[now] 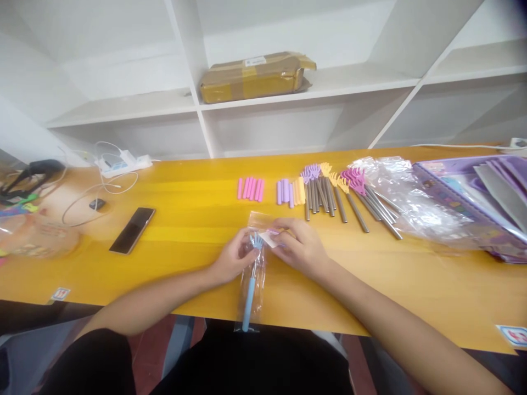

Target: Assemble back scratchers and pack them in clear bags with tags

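Observation:
A blue back scratcher (248, 307) with a hand-shaped head and metal shaft lies inside a clear plastic bag (260, 296), its handle toward me at the table's front edge. My left hand (234, 257) pinches the bag and the scratcher near its head. My right hand (302, 247) is closed on a small white strip (268, 239) beside the bag's top end; whether the strip is paper or part of the bag's flap, I cannot tell. Beyond my hands lie pink grip tubes (252, 188), purple tubes (285, 192) and yellow tubes (300, 192).
Several back scratchers with metal shafts (357, 211) lie at the right, near a heap of clear bags (428, 208) and a purple box (465, 192). At left are a phone (132, 230), a power strip (125, 164) and cables. A cardboard parcel (253, 79) sits on the shelf behind.

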The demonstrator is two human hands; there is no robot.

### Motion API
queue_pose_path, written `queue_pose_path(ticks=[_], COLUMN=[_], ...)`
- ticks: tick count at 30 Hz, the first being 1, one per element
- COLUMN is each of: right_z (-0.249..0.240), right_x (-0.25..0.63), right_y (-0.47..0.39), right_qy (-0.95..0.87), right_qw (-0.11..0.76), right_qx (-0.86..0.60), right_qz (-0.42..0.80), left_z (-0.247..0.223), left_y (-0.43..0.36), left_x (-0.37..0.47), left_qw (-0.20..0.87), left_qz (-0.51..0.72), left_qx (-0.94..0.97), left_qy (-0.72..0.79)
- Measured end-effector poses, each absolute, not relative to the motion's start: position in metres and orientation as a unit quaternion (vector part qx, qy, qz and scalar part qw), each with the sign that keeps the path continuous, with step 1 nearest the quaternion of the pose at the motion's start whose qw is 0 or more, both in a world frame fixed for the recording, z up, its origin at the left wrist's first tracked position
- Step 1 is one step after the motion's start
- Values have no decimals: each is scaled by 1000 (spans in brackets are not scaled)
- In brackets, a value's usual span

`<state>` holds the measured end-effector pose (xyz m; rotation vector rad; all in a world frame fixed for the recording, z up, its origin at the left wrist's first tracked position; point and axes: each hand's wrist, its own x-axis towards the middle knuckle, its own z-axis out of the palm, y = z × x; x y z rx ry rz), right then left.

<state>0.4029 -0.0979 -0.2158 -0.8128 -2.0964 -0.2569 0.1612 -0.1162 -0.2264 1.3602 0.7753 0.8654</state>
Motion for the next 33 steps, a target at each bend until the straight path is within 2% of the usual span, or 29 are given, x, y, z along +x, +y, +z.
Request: queue_pose_path(ticks=[6,16,21,25,33], right_z=[-215,-217,-208,-209,-213], right_x=[402,410,410,408,405], right_y=[-95,-93,-96,-96,-98], right_qy=[-848,-821,-834,-856,-865], right_qw=[420,393,443,425,407], right_qx=[-310,-405,-330,-291,-292], right_qz=[-91,88,13,-35,23], left_z=[-222,-216,-225,-228,-224], left_y=[-120,-123,-118,-117,-120], left_x=[163,161,162,162,161], left_qw=[607,635,661,658,641], left_qz=[324,266,335,335,300], left_qx=[641,660,606,600,631], left_qy=[341,300,291,308,316])
